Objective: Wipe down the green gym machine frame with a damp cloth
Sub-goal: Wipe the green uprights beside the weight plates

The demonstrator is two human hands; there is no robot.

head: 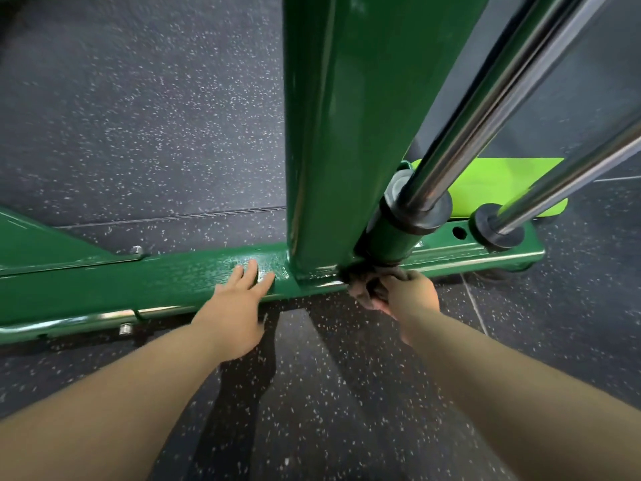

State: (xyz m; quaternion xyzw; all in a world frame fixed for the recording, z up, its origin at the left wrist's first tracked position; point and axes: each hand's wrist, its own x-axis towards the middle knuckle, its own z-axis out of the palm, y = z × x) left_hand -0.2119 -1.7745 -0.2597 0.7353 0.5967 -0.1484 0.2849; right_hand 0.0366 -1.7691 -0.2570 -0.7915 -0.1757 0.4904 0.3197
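Observation:
The green machine frame has a low base beam (173,289) running left to right and a thick upright post (340,133) rising from it. My left hand (236,307) rests on the beam's top just left of the post, fingers straight, on a wet, glossy patch. My right hand (406,300) grips a bunched dark brown cloth (364,282) and presses it against the beam at the foot of the post, beside the green sleeve (388,237) of a guide rod. Part of the cloth is hidden under my fingers.
Two chrome guide rods (485,98) slant up to the right from black rubber bumpers (496,230). A lime-green plate (492,185) lies behind the beam. Bolts (125,328) stick out of the beam's front left. Dark speckled rubber flooring (138,116) surrounds the frame.

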